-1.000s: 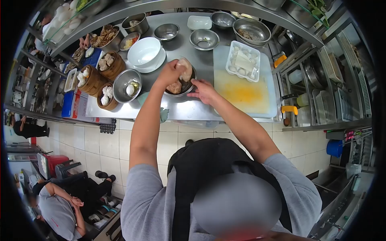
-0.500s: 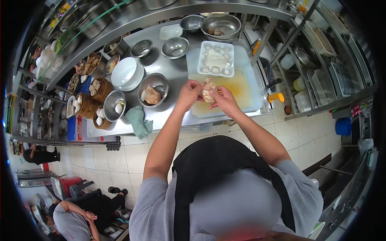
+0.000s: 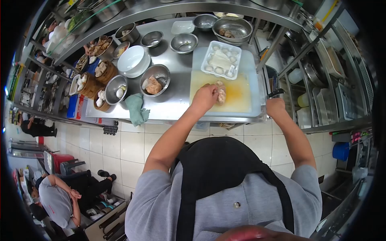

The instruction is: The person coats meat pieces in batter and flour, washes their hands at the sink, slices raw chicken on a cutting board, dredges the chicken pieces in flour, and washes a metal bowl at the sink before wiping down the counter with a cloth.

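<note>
A pale pink piece of raw chicken (image 3: 220, 95) lies on the yellow, wet cutting board (image 3: 241, 105). My left hand (image 3: 206, 97) grips its left side with curled fingers. Off the counter's right edge, my right hand (image 3: 276, 107) is closed in a fist where a yellow tool handle showed before; the handle is now covered by the fingers. Just above that fist a black handle (image 3: 276, 93) sticks out. Behind the chicken, a white tray (image 3: 237, 54) of round pale items stands on the board. To the left, a steel bowl (image 3: 165, 76) holds more raw meat (image 3: 153, 85).
A green cloth (image 3: 136, 109) hangs over the front edge. Left of it are a bowl with an egg (image 3: 120, 92), bamboo steamers (image 3: 106, 72) and white bowls (image 3: 132, 59). Metal bowls stand at the back under a steel shelf (image 3: 181, 9). Another person (image 3: 58, 197) sits lower left.
The chicken has come down from both hands onto the board. My right hand has let go of it and moved right, over the yellow handle. My left hand stays on the chicken.
</note>
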`<state>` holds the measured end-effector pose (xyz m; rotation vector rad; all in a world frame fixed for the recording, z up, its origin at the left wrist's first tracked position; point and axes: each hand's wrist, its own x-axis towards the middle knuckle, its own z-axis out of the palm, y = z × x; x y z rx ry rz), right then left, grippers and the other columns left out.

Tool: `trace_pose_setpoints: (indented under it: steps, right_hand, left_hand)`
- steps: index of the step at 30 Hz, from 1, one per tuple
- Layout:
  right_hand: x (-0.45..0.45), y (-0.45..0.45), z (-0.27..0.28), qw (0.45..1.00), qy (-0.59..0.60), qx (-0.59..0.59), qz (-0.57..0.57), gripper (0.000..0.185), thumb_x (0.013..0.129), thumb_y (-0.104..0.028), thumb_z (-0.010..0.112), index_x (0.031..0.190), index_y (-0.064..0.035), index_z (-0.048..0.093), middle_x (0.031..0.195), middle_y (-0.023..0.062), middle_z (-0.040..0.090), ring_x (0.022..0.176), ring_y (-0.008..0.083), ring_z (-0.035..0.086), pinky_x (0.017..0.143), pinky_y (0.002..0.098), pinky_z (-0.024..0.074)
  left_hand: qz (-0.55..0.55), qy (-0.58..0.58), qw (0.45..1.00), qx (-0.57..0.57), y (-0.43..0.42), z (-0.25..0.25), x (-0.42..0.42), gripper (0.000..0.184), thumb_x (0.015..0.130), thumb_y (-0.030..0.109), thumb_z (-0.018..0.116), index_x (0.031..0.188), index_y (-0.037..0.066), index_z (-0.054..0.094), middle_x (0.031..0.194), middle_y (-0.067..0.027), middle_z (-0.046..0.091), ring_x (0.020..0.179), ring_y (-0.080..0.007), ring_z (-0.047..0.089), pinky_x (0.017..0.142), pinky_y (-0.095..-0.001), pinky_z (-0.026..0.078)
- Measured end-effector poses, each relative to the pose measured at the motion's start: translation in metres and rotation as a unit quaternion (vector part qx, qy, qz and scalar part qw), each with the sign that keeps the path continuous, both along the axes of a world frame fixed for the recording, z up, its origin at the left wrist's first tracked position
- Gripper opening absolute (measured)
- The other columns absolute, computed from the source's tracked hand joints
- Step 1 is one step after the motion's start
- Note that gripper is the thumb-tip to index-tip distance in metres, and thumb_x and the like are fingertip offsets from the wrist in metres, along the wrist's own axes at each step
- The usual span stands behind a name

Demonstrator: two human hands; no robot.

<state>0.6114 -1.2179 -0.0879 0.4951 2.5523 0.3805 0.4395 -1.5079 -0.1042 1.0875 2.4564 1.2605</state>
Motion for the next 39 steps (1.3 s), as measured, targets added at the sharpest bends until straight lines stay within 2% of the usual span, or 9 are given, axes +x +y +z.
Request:
trace_pose_setpoints:
  steps: [5,9,12,14,16,20,27,29,39]
  right_hand:
    - [-0.024,0.022,-0.05,0.992,-0.103,0.006,0.076,0.026,0.084,-0.02,0.064,0.103,-0.0079,0.077,0.104,0.0122,0.075,0.086,0.0301,0.074,0.065,0.0527,0.0593]
    - [-0.024,0.038,-0.069,0.983,-0.18,-0.02,-0.035,0.025,0.089,-0.017,0.061,0.106,-0.0079,0.076,0.108,0.0115,0.074,0.093,0.0334,0.073,0.07,0.0502,0.0592]
    - [0.016,-0.014,0.034,0.997,-0.069,0.001,0.019,0.023,0.085,-0.014,0.06,0.1,-0.0074,0.077,0.104,0.013,0.075,0.095,0.0295,0.072,0.076,0.0369,0.0578]
    - [0.05,-0.026,0.062,0.997,0.0,0.025,-0.069,0.021,0.081,-0.01,0.061,0.096,-0.0058,0.076,0.099,0.0154,0.074,0.094,0.0298,0.072,0.078,0.0385,0.0575]
    - [0.089,-0.043,0.11,0.996,0.055,0.001,-0.075,0.015,0.079,-0.005,0.062,0.09,-0.0022,0.072,0.093,0.0195,0.072,0.091,0.0351,0.071,0.077,0.0435,0.0568]
    - [0.155,-0.078,0.159,0.976,0.118,0.006,-0.184,0.027,0.082,-0.004,0.059,0.109,0.0007,0.057,0.088,0.0227,0.069,0.086,0.0415,0.068,0.075,0.0489,0.0542]
    - [0.134,-0.197,0.126,0.862,0.293,-0.365,-0.193,0.069,0.088,-0.01,0.06,0.152,-0.0168,0.033,0.082,0.024,0.064,0.077,0.0429,0.064,0.069,0.05,0.0496]
    - [0.117,-0.219,0.1,0.873,0.321,-0.358,-0.085,0.071,0.089,-0.008,0.059,0.153,-0.0188,0.031,0.086,0.0233,0.064,0.077,0.0417,0.064,0.07,0.049,0.0506]
    - [0.075,-0.252,0.061,0.936,0.214,-0.272,-0.059,0.066,0.092,-0.01,0.053,0.153,-0.0234,0.033,0.084,0.0187,0.061,0.069,0.0386,0.064,0.065,0.0491,0.0533]
  left_hand:
    - [0.006,0.08,0.996,-0.046,0.012,0.0,-0.001,0.013,0.083,0.011,0.066,0.09,0.001,0.062,0.091,-0.0213,0.066,0.086,-0.0418,0.062,0.077,-0.046,0.051]
    - [0.089,-0.125,0.986,0.069,0.009,-0.018,-0.006,0.014,0.078,0.012,0.069,0.084,0.002,0.062,0.074,-0.0128,0.065,0.066,-0.0262,0.064,0.065,-0.0359,0.052]
    - [0.134,-0.115,0.982,0.062,-0.005,-0.018,-0.001,0.012,0.077,0.012,0.068,0.082,0.004,0.061,0.068,-0.0098,0.062,0.062,-0.021,0.061,0.061,-0.0336,0.05]
    - [0.138,-0.083,0.987,0.023,-0.013,-0.017,0.004,0.012,0.078,0.012,0.068,0.082,0.004,0.061,0.069,-0.0111,0.063,0.063,-0.024,0.063,0.061,-0.0361,0.051]
    - [0.107,0.138,0.984,-0.046,-0.017,-0.02,0.007,0.012,0.079,0.013,0.068,0.084,0.005,0.06,0.072,-0.0133,0.065,0.066,-0.0313,0.065,0.061,-0.042,0.051]
    - [0.098,0.133,0.986,-0.034,-0.03,-0.035,0.001,0.013,0.083,0.016,0.067,0.087,0.006,0.061,0.075,-0.0146,0.066,0.069,-0.0365,0.065,0.062,-0.0468,0.05]
    - [0.033,-0.005,0.999,0.028,-0.065,-0.035,-0.004,0.018,0.086,0.016,0.069,0.1,0.005,0.066,0.086,-0.0161,0.069,0.077,-0.0343,0.066,0.07,-0.0432,0.053]
    - [0.046,-0.032,0.995,0.08,-0.065,-0.034,-0.004,0.016,0.086,0.013,0.07,0.097,0.002,0.066,0.088,-0.0158,0.069,0.076,-0.0319,0.066,0.07,-0.0419,0.053]
    - [0.028,0.0,0.997,0.076,-0.069,-0.043,-0.012,0.012,0.085,0.011,0.069,0.089,0.001,0.064,0.083,-0.015,0.068,0.072,-0.0284,0.066,0.068,-0.0387,0.053]
